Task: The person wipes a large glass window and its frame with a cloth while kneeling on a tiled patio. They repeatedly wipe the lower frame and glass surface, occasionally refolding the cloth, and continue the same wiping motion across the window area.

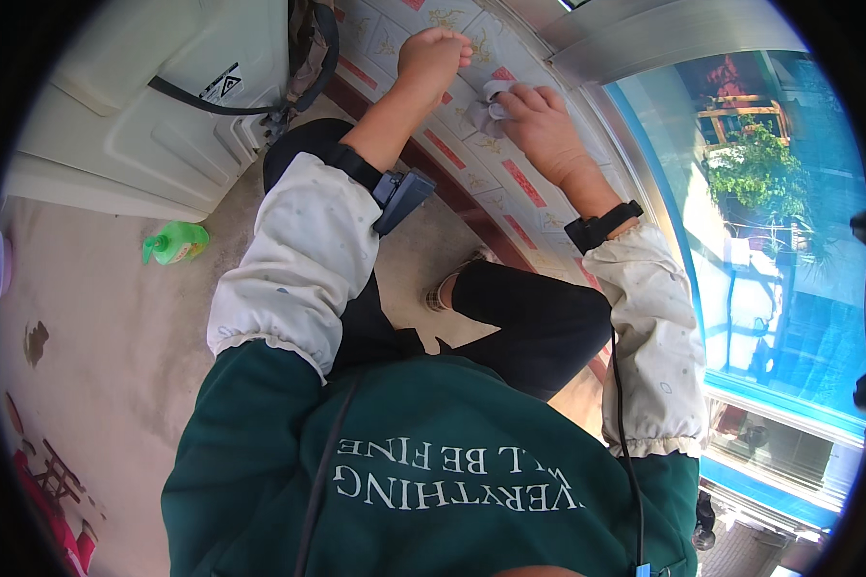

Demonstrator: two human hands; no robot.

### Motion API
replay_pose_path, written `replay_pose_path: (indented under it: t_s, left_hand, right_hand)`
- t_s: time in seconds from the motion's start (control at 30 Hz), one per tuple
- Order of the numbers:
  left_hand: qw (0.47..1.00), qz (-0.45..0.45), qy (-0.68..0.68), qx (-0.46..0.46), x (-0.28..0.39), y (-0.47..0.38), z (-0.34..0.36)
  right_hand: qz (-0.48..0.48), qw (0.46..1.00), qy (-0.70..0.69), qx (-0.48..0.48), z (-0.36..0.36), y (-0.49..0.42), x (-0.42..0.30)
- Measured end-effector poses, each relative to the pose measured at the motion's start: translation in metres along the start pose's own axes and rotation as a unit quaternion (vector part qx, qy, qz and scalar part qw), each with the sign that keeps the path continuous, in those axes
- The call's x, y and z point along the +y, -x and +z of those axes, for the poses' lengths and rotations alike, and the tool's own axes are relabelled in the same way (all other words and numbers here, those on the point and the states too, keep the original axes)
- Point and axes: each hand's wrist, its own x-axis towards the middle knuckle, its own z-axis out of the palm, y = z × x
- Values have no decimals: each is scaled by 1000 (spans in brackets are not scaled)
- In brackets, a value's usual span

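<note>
My right hand point(541, 130) presses a crumpled pale cloth point(487, 115) against the tiled wall point(476, 169), which has white tiles with gold motifs and red bars. To its left, my left hand point(435, 58) is raised close to the same wall with its fingers curled; whether anything lies inside them cannot be told. Both forearms wear pale fabric sleeve covers, with black straps at the wrists.
At the left stands a large pale appliance casing point(151, 144) with black hoses. A green pump bottle point(180, 242) lies on the floor beneath it. A blue-tinted window point(786, 288) in a metal frame runs along the right. My bent knees are close to the wall.
</note>
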Motion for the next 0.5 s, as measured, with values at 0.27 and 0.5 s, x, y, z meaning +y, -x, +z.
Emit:
replay_pose_path:
  t_s: [0.27, 0.5]
  left_hand:
    - [997, -7, -78, -18, 3, 10, -12]
    - [994, -23, -99, -40, 5, 4, -16]
  right_hand:
    - [-47, 991, -10, -123, -46, 98, 2]
    - [-3, 955, -40, -295, -62, 190, -18]
